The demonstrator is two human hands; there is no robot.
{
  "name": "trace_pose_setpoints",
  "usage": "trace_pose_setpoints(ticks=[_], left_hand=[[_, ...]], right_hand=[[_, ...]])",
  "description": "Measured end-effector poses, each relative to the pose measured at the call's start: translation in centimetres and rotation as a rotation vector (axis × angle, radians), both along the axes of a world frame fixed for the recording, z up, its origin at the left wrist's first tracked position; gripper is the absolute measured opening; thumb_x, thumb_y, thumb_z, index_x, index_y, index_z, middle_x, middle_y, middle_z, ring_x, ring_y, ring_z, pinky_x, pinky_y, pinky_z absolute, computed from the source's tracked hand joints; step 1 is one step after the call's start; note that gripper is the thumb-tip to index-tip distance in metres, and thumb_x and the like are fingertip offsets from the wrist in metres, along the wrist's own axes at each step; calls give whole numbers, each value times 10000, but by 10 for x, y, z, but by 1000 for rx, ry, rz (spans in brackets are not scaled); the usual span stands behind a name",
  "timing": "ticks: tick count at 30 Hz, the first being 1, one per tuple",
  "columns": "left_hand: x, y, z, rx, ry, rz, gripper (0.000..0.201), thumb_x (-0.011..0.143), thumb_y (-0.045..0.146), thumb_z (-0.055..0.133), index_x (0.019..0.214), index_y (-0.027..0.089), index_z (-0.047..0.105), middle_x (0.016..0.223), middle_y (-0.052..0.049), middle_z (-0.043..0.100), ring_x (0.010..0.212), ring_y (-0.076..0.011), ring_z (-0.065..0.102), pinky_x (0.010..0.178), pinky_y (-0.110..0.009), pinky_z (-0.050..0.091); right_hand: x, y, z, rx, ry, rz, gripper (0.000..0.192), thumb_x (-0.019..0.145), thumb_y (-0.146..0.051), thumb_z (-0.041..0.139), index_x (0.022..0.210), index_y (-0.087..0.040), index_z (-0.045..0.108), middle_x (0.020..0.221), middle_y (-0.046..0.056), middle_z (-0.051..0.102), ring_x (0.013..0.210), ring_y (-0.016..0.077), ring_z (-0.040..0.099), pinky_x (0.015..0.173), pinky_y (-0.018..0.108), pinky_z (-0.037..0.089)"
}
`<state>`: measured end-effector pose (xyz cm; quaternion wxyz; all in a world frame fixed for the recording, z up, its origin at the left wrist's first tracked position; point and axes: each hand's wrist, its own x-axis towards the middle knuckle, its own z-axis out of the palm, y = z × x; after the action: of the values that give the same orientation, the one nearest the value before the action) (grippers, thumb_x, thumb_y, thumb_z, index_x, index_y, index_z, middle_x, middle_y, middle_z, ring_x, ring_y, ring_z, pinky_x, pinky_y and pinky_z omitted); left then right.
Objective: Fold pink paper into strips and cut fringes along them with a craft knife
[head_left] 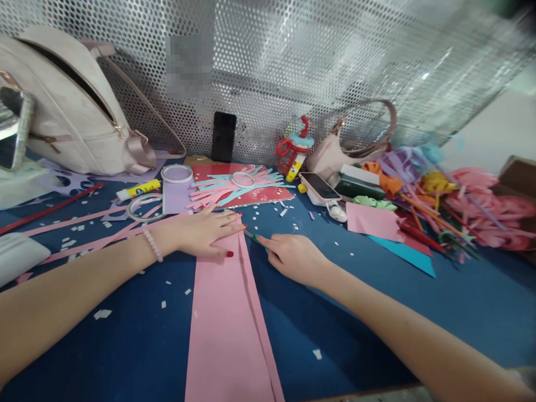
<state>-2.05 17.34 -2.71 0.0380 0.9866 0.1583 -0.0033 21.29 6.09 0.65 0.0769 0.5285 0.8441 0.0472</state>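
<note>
— Slicing looked well under way: the pink paper sheet (223, 320) lay lengthwise on the blue table (123, 347), and a narrow strip along its right edge was already parted from the near end up to the far end, where the blade stood.

— And the hands?

— The left hand (203, 232) lay flat, fingers spread, pressing the sheet's far end down. The right hand (291, 256) was closed around a slim green-tipped cutter (251, 235) (a craft knife, I judged, though most of it was hidden), its tip touching the sheet's right edge just beside the left fingertips.

— How much remained?

— The strip seemed cut nearly through; the broad part of the sheet to its left was uncut, so many strips could be left.

— Materials?

— Thin matte paper, smooth and flat. Far of the hands, a red board (245, 193) carried a loose heap of cut strips (236, 184), pink and teal, with tape rolls (177, 173) and a glue stick (138, 189) to the left. Small white scraps speckled the table. At far right lay a crinkled pile of paper flowers (483, 205), soft and ruffled.
</note>
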Motion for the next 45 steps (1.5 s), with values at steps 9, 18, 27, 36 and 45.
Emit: trace_pose_setpoints(ticks=[9, 18, 27, 36, 45], left_hand=[[2, -2, 2, 3, -1, 29, 807, 904, 660, 308, 1483, 102, 236, 1525, -164, 235, 1414, -267, 208, 1131, -449, -55], [2, -3, 3, -18, 13, 45, 808, 897, 649, 340, 1486, 107, 228, 1534, -158, 209, 1420, -271, 188, 1135, -454, -3], [1, -1, 1, -37, -13, 37, 783, 903, 636, 349, 1487, 128, 234, 1528, -145, 235, 1416, -277, 202, 1137, -458, 20], [2, -9, 7, -1, -126, 40, 620, 904, 519, 444, 1392, 137, 430, 1450, -164, 407, 1347, -297, 343, 1117, -454, 124], [0, -12, 24, -154, -217, 105, 215, 916, 277, 454, 885, 193, 650, 897, -54, 650, 832, -197, 586, 769, -314, 425]], right_hand=[[-5, 3, 1, -1, -21, -8, 430, 904, -175, 375, 1297, -163, 548, 859, 62, 672, 800, 190, 640, 615, 278, 395], [-7, 7, 2, -19, -21, -39, 424, 903, -182, 378, 1288, -161, 554, 880, 71, 678, 820, 199, 644, 645, 276, 424], [-12, 25, 1, 2, -3, -86, 437, 896, -183, 373, 1296, -171, 547, 949, 87, 689, 847, 214, 654, 675, 284, 449], [-8, 46, -3, 21, 8, -131, 421, 898, -201, 380, 1280, -198, 555, 984, 86, 690, 857, 211, 656, 665, 272, 449], [28, 44, 6, 124, 35, -165, 409, 899, -209, 447, 1292, -172, 552, 1144, 147, 585, 1074, 269, 555, 853, 368, 434]])
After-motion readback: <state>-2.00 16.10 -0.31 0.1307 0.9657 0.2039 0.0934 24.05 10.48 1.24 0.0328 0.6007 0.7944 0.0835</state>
